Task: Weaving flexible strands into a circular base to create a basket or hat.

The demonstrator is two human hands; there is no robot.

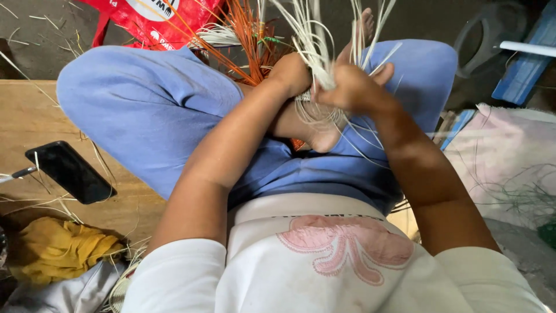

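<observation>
Wooden boards [35,116] run under me on my left, where I sit cross-legged in blue trousers [145,104], and bare concrete floor [52,35] shows beyond my knees. On the boards lie a black phone [70,172] and a crumpled mustard cloth [55,246]; a red bag [153,20] sits on the floor ahead, and a pale pink cloth [509,156] is spread at my right.

Both my hands meet over my lap, just above my upturned foot [315,130]. My left hand [289,74] is curled tight on the near side of a bundle of white strands [315,49], and my right hand [347,87] is clamped on the same bundle from the other side, fingers [379,72] folded round it. The two hands touch, or nearly so, with a small woven start of the strands pinched between them; I cannot see the weave itself clearly.

From that pinch the white strands fan up and away from me, their long axis running roughly from my lap toward the floor ahead, free ends pointing off the top edge. A few loose ones trail down across my right thigh. Orange strands [246,35] lie just to the left of the white ones, behind my left hand, pointing the same way. Neither hand is nearer to the bundle: both grip it at its base.
</observation>
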